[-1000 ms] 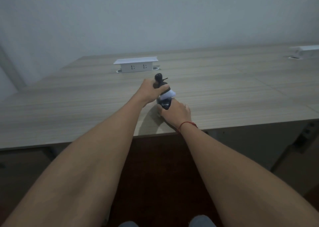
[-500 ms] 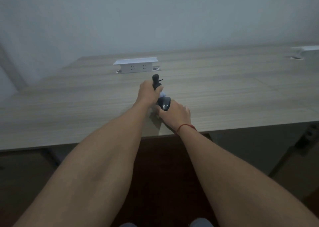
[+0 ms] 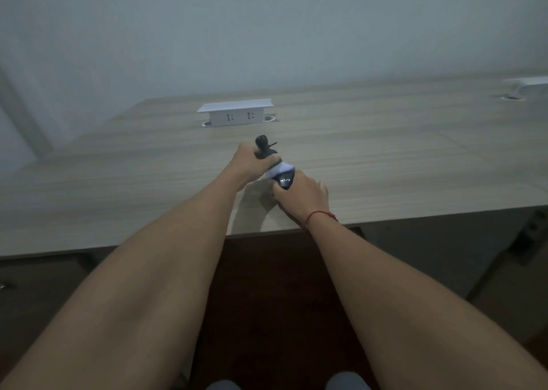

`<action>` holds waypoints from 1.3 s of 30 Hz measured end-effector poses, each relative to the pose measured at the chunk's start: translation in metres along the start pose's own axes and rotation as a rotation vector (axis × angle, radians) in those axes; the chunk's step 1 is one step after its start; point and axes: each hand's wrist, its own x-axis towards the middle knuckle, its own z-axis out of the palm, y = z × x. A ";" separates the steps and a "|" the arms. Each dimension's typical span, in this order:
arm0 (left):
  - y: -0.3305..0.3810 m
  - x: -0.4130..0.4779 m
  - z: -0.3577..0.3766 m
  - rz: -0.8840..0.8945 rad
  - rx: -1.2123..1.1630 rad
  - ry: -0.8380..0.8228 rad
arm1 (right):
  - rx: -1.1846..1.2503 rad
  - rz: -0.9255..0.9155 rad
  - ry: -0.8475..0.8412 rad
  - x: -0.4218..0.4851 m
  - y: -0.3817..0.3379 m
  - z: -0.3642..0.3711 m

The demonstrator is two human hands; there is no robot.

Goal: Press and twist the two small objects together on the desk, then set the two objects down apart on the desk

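holding a dark bottle (image 3: 274,167) tilted over the near part of the wooden table (image 3: 415,158). left hand (image 3: 247,164) curled around its upper body just under the pump top, right hand (image 3: 299,194) curled around the base. pale band mid-bottle, can't tell if it's a label or a cloth. bottle is gripped and off the table; top looks in place, nothing visibly dispensed yet.

Left hand (image 3: 247,161) and right hand (image 3: 299,192) are covering most of the dark bottle (image 3: 274,164); fingers and bottle base aren't showing. Second socket box (image 3: 526,82) at the table's far right corner is getting cut off by the frame edge.
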 end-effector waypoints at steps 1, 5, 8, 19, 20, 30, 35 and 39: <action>-0.004 0.000 -0.001 0.005 0.114 0.064 | -0.007 0.004 0.004 -0.001 0.000 0.000; -0.009 -0.004 -0.006 0.016 -0.036 0.103 | -0.007 0.000 -0.016 -0.001 -0.003 0.001; -0.007 -0.010 -0.002 -0.004 -0.089 -0.020 | -0.001 0.017 -0.018 0.000 -0.004 0.000; -0.032 -0.024 -0.021 -0.167 0.085 0.351 | 0.004 0.034 -0.007 -0.009 -0.003 -0.012; -0.034 -0.027 -0.020 -0.161 0.118 0.358 | 0.002 0.036 -0.004 -0.010 -0.004 -0.012; -0.042 -0.037 -0.014 -0.184 0.230 0.308 | 0.003 -0.016 0.013 -0.011 -0.009 -0.016; -0.046 -0.032 -0.010 -0.213 0.272 0.305 | 0.174 0.010 -0.003 -0.004 -0.007 -0.007; -0.047 -0.014 -0.001 -0.205 0.276 0.340 | 0.201 0.050 0.050 0.006 -0.005 -0.006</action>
